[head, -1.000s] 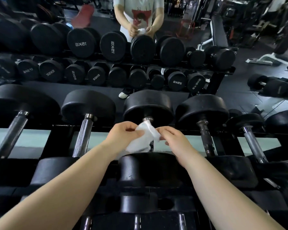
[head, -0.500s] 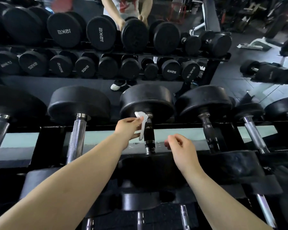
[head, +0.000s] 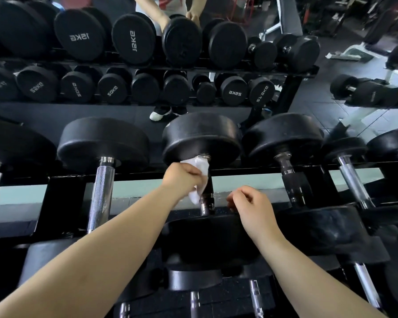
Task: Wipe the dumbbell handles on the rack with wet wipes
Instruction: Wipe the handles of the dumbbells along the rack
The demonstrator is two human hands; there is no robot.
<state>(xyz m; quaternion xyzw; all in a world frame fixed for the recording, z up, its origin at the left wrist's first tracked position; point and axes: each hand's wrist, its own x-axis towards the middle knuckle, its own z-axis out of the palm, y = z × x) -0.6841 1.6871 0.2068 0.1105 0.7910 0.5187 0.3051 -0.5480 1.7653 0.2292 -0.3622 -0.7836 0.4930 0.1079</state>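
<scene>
Matt black rubber dumbbell heads [head: 201,134], knurled chrome handle [head: 101,193], soft white wipe [head: 199,177]

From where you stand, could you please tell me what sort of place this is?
Most likely a gym's free-weight area: black dumbbells lined on a rack, with a wall mirror behind them.

Left hand [head: 182,177] grips the wet wipe [head: 200,165]; right hand [head: 251,206] hovers, fingers [head: 238,195] loosely curled.

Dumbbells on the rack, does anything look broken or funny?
Nothing looks broken or spilled. Only oddity: the handle the left hand wipes with the wet wipe, and the right neighbour's handle, are dark, while the silver handles beside them shine.
</scene>
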